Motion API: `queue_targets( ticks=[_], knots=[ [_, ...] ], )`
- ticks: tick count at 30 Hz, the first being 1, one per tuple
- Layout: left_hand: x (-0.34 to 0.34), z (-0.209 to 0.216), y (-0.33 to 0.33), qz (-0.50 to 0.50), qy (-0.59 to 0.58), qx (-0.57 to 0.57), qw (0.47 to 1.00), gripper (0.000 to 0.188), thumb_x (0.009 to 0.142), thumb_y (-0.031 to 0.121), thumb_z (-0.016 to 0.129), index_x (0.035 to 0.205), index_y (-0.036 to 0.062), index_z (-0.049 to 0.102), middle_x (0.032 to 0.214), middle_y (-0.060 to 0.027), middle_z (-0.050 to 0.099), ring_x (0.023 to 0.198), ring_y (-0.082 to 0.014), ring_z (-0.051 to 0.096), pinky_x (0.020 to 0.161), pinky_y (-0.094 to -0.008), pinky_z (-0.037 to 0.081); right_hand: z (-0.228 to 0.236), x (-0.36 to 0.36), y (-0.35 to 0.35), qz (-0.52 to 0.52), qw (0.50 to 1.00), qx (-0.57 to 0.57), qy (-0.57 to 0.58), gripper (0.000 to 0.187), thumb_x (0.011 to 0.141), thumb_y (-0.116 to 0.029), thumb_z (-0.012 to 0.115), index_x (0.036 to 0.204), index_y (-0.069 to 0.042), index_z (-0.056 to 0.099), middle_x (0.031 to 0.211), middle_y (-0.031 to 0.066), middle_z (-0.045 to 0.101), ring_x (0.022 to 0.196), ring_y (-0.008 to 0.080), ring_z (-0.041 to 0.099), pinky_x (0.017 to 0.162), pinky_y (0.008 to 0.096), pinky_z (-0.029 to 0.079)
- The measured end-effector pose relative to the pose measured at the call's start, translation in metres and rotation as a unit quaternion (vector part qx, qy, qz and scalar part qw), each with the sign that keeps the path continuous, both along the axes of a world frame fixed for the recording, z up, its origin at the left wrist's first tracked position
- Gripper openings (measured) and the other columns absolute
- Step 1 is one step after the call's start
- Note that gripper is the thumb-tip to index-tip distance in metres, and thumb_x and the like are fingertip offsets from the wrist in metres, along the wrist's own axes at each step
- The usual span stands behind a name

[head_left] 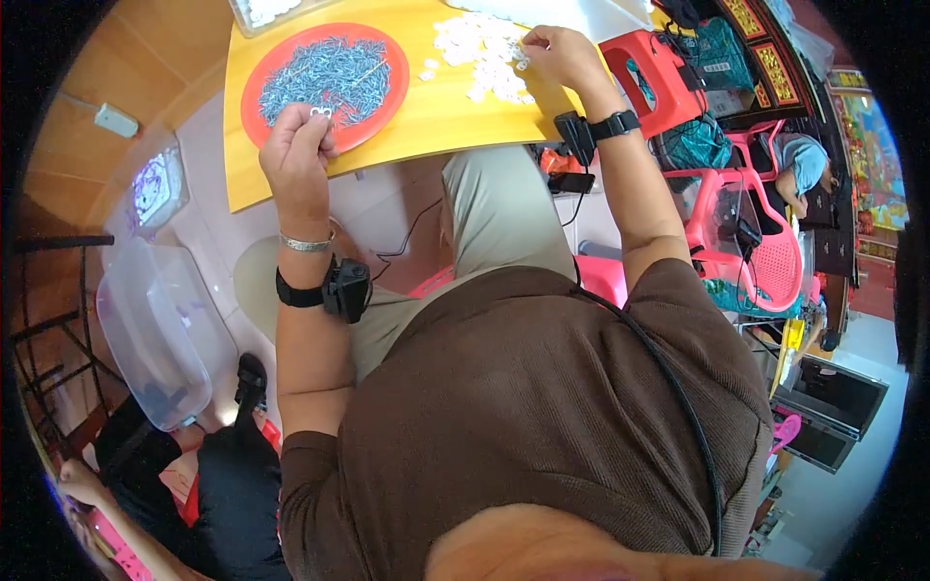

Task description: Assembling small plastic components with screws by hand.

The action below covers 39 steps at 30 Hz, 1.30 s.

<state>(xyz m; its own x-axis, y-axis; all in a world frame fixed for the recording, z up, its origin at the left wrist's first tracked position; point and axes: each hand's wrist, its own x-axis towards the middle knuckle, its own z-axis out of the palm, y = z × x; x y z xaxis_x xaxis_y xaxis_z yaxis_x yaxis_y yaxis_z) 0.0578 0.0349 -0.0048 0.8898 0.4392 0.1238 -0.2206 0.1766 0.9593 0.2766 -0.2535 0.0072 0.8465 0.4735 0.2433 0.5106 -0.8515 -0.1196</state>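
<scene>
My left hand point(298, 155) is at the near rim of a round red plate point(252, 97). Its thumb and fingers pinch a small white plastic clip point(322, 111) with loop-like openings. The plate carries a heap of thin bluish-grey nails point(329, 77). To the right, a loose pile of small white plastic clips point(484, 53) lies spread on the yellow tabletop point(426, 126). My right hand point(565, 56) is at the pile's right edge with its fingers curled together. Whatever those fingertips hold, if anything, is too small to make out.
A clear container point(266, 15) with white pieces stands at the table's far left. Right of the table are a red stool point(654, 82) and a pink chair point(746, 232). A clear plastic bin point(155, 329) lies on the floor at left. Other people sit nearby at lower left and right.
</scene>
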Motion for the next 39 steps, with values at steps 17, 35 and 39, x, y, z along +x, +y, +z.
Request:
queue_targets(
  ticks=[17, 35, 39],
  knots=[
    [0.000, 0.004, -0.004, -0.011, -0.002, -0.029, 1.000, 0.011, 0.082, 0.008, 0.051, 0.072, 0.0040, 0.050, 0.062, 0.0014, 0.046, 0.054, -0.0055, 0.041, 0.048, -0.0185, 0.034, -0.003, -0.006, 0.010, 0.018, 0.996, 0.077, 0.035, 0.020, 0.074, -0.019, 0.070, 0.087, -0.004, 0.065, 0.075, 0.0073, 0.065, 0.064, 0.0144, 0.060, 0.061, 0.0258, 0.047],
    [-0.002, 0.003, 0.000, 0.010, -0.032, -0.047, 0.998, 0.011, 0.082, 0.011, 0.050, 0.075, 0.0038, 0.054, 0.062, -0.0002, 0.052, 0.052, -0.0052, 0.046, 0.048, -0.0165, 0.034, 0.047, -0.113, 0.163, 0.256, 0.761, 0.415, 0.427, 0.014, 0.077, -0.013, 0.069, 0.087, -0.005, 0.063, 0.069, -0.0019, 0.060, 0.061, 0.0035, 0.055, 0.056, 0.0160, 0.042],
    [-0.003, 0.006, -0.001, 0.009, -0.038, -0.052, 0.998, 0.012, 0.082, 0.011, 0.050, 0.074, 0.0035, 0.054, 0.062, -0.0001, 0.052, 0.052, -0.0051, 0.046, 0.048, -0.0163, 0.034, 0.038, -0.112, 0.171, 0.242, 0.726, 0.439, 0.470, 0.015, 0.080, -0.010, 0.065, 0.094, -0.004, 0.063, 0.073, 0.0004, 0.062, 0.061, 0.0039, 0.056, 0.057, 0.0159, 0.046]
  ],
)
